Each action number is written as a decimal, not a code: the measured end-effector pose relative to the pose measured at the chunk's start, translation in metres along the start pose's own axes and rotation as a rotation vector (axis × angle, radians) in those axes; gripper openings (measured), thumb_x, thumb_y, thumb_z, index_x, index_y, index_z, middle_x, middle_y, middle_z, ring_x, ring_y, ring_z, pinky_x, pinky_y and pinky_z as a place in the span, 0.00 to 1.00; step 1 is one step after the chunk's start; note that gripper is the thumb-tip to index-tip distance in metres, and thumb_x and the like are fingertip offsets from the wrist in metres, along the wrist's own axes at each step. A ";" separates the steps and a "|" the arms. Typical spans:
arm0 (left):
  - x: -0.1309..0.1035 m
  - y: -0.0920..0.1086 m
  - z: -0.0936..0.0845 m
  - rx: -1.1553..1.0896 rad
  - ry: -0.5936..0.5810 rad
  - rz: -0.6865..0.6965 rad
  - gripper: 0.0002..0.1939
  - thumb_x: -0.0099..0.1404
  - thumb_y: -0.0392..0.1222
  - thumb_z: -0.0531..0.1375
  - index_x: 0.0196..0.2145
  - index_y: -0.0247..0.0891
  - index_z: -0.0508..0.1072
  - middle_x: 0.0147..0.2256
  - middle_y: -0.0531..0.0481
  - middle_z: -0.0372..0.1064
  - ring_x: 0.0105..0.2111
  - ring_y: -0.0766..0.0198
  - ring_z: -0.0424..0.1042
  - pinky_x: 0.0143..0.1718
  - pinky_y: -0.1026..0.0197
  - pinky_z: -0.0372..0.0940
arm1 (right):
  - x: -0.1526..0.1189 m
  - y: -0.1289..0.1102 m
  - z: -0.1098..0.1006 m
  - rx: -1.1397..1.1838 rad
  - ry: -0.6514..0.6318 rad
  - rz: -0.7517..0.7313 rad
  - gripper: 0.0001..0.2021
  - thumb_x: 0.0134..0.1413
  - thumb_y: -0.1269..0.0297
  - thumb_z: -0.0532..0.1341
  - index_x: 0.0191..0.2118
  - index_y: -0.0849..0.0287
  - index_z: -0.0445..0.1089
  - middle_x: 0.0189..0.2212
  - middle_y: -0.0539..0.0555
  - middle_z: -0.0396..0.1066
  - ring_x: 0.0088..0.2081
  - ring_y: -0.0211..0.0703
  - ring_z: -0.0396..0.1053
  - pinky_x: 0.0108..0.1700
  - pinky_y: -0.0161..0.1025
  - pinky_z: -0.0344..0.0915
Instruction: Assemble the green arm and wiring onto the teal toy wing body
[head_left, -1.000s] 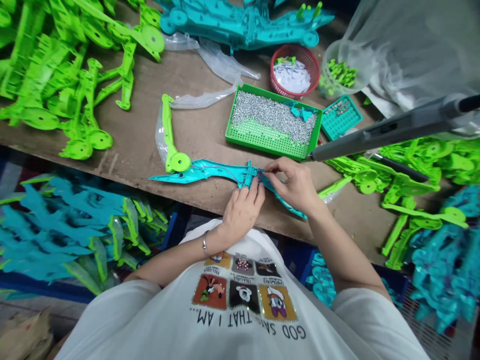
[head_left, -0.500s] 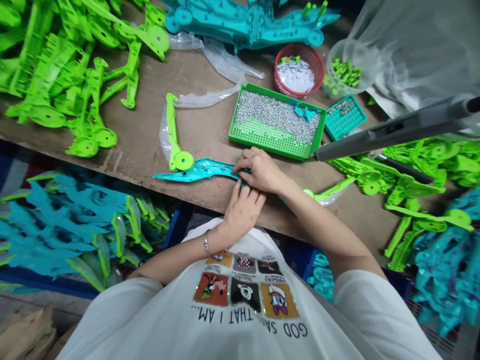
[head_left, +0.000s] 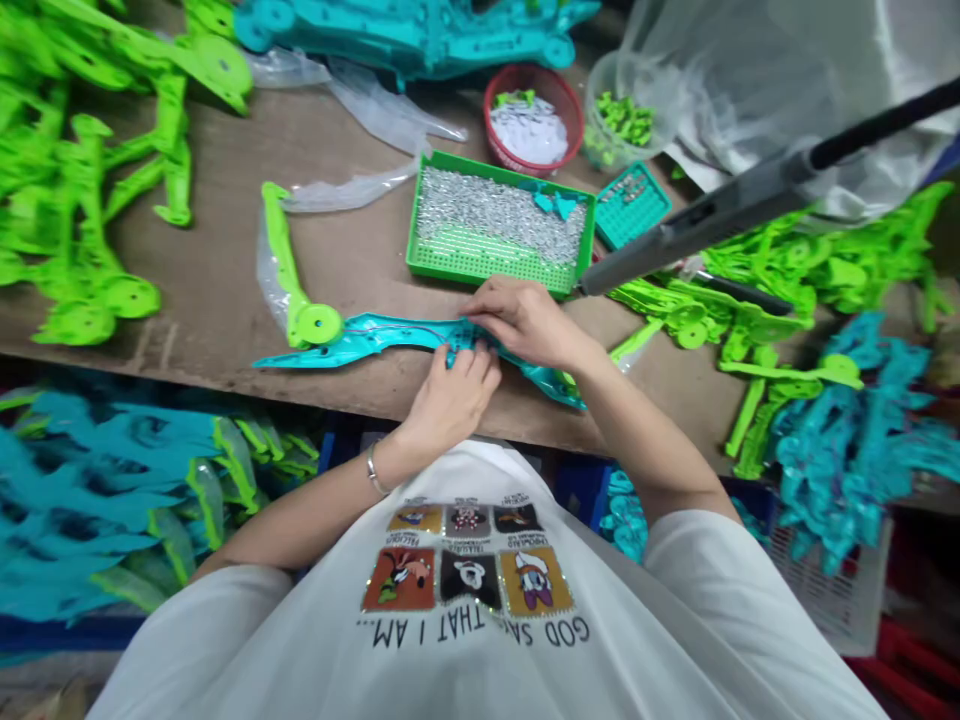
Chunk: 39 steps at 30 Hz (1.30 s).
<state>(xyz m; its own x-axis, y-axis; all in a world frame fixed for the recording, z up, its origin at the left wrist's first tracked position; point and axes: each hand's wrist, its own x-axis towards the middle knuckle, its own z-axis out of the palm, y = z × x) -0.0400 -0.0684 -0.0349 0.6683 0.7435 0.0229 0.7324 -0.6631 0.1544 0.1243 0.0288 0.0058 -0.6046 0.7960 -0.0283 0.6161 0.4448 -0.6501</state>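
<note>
A long teal plastic bow part (head_left: 375, 338) lies along the near edge of the wooden bench (head_left: 225, 290), with a thin string running along it. My left hand (head_left: 452, 395) presses on its middle from below. My right hand (head_left: 525, 322) covers the same middle section from above, fingers curled on it. A lime green limb with a round wheel (head_left: 311, 322) rests against the teal part's left end.
A green tray of small metal screws (head_left: 495, 222) sits just behind my hands. A red basket (head_left: 534, 122), a small teal tray (head_left: 632, 202) and a hanging grey screwdriver (head_left: 720, 215) are to the right. Green parts (head_left: 82, 150) and teal parts (head_left: 847, 440) are piled around.
My right hand moved left over the teal part's middle, from its right side onto the left hand's spot. The view shifted so everything sits further left.
</note>
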 end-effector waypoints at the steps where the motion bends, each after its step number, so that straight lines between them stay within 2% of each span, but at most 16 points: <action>1: 0.000 0.000 0.001 -0.001 0.000 -0.007 0.26 0.73 0.32 0.45 0.65 0.25 0.64 0.63 0.26 0.64 0.53 0.44 0.69 0.59 0.37 0.59 | -0.010 0.000 -0.011 -0.009 0.017 0.030 0.14 0.66 0.66 0.55 0.45 0.58 0.79 0.42 0.57 0.79 0.45 0.45 0.74 0.50 0.43 0.68; 5: 0.002 0.000 0.006 0.000 -0.006 -0.022 0.26 0.73 0.33 0.45 0.65 0.26 0.65 0.65 0.25 0.62 0.52 0.43 0.71 0.58 0.35 0.60 | -0.059 0.007 -0.049 -0.115 0.033 0.202 0.14 0.62 0.68 0.56 0.43 0.60 0.79 0.42 0.57 0.81 0.42 0.46 0.76 0.47 0.42 0.68; 8: 0.003 -0.001 0.008 -0.003 0.014 -0.020 0.26 0.73 0.31 0.43 0.64 0.26 0.66 0.64 0.26 0.64 0.51 0.43 0.73 0.56 0.37 0.62 | -0.095 0.011 -0.062 -0.218 -0.043 0.354 0.14 0.58 0.71 0.56 0.40 0.60 0.79 0.39 0.58 0.81 0.40 0.48 0.76 0.43 0.42 0.67; 10: 0.003 -0.002 0.007 0.013 0.031 -0.017 0.26 0.74 0.30 0.43 0.64 0.26 0.67 0.63 0.27 0.66 0.49 0.44 0.74 0.55 0.38 0.64 | -0.115 0.013 -0.060 -0.333 -0.062 0.527 0.14 0.58 0.69 0.56 0.42 0.60 0.78 0.35 0.58 0.81 0.36 0.49 0.76 0.39 0.42 0.66; 13: 0.002 -0.002 0.006 0.045 0.052 -0.012 0.26 0.73 0.28 0.43 0.62 0.26 0.68 0.63 0.28 0.66 0.49 0.45 0.75 0.54 0.40 0.65 | -0.139 0.014 -0.049 -0.528 -0.039 0.825 0.17 0.61 0.62 0.56 0.51 0.62 0.74 0.32 0.62 0.79 0.32 0.55 0.74 0.36 0.44 0.62; 15: -0.001 0.000 0.006 0.049 0.052 -0.013 0.26 0.73 0.28 0.43 0.62 0.26 0.69 0.62 0.28 0.67 0.49 0.45 0.75 0.53 0.40 0.66 | -0.149 0.015 -0.038 -0.570 -0.010 0.922 0.20 0.62 0.59 0.55 0.54 0.64 0.71 0.32 0.65 0.78 0.31 0.58 0.73 0.36 0.46 0.62; 20: -0.012 0.004 0.004 -0.001 0.030 -0.035 0.26 0.72 0.27 0.44 0.63 0.28 0.68 0.62 0.26 0.67 0.49 0.45 0.75 0.53 0.38 0.66 | -0.156 0.017 -0.023 -0.472 0.102 0.928 0.18 0.64 0.58 0.55 0.52 0.63 0.69 0.33 0.67 0.78 0.30 0.61 0.71 0.37 0.51 0.63; 25: -0.017 0.003 -0.001 -0.007 0.033 -0.022 0.27 0.72 0.26 0.43 0.63 0.27 0.68 0.62 0.26 0.67 0.50 0.44 0.75 0.53 0.38 0.67 | -0.153 0.013 -0.021 -0.362 0.228 0.912 0.13 0.64 0.61 0.56 0.50 0.58 0.69 0.39 0.62 0.80 0.37 0.59 0.75 0.43 0.51 0.66; 33: -0.018 0.003 -0.001 0.088 0.016 -0.004 0.26 0.73 0.27 0.43 0.63 0.25 0.68 0.62 0.28 0.67 0.49 0.47 0.75 0.53 0.41 0.67 | -0.158 0.024 -0.013 -0.243 0.224 0.903 0.14 0.63 0.61 0.56 0.51 0.59 0.68 0.40 0.63 0.80 0.41 0.60 0.76 0.47 0.52 0.67; 39: -0.010 0.002 0.001 0.077 0.017 0.010 0.26 0.73 0.27 0.43 0.64 0.26 0.66 0.64 0.29 0.65 0.49 0.48 0.74 0.53 0.42 0.66 | -0.149 0.025 -0.013 -0.351 0.281 0.939 0.15 0.61 0.60 0.55 0.50 0.59 0.69 0.36 0.63 0.78 0.38 0.60 0.74 0.43 0.50 0.64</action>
<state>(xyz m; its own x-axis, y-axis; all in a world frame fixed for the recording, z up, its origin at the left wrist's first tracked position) -0.0449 -0.0768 -0.0363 0.6742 0.7374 0.0409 0.7337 -0.6751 0.0774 0.2366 -0.0731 0.0039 0.3059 0.9306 -0.2013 0.9174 -0.3446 -0.1991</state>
